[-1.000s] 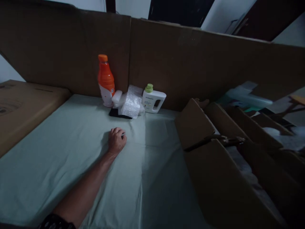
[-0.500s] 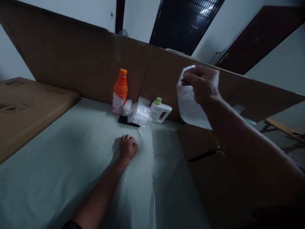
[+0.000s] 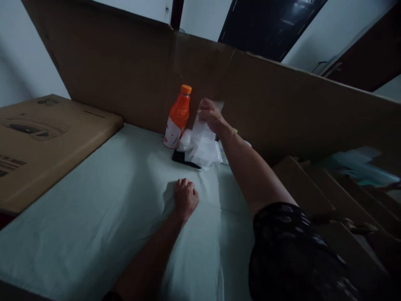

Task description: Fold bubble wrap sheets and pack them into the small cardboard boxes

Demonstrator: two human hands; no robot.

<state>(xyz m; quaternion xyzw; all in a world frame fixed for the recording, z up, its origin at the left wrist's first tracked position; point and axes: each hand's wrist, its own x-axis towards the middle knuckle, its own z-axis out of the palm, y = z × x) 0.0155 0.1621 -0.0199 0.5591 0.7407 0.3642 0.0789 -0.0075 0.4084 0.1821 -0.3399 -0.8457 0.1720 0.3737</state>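
Observation:
My right hand [image 3: 211,115] is closed on a piece of bubble wrap [image 3: 200,131], held just above a heap of more bubble wrap [image 3: 205,154] at the back of the table. Part of the heap rests on a flat black object [image 3: 184,159]. Left of it stands an orange bottle [image 3: 179,117] with an orange cap and a white label. A white jug [image 3: 224,154] with a green cap is mostly hidden behind my right forearm. On the pale green cloth, my left hand [image 3: 186,195] rests in a loose fist; whatever is inside, if anything, is hidden.
A large cardboard box [image 3: 59,142] lies flat at the left. An upright cardboard panel [image 3: 125,71] runs along the back. To the right are open cardboard boxes [image 3: 303,184] with a bluish plastic item [image 3: 360,165] over them. The pale cloth [image 3: 125,200] covers the table.
My right hand has carried the bubble wrap from the right side leftward to the heap beside the orange bottle. My left hand stays on the cloth. The view has shifted slightly.

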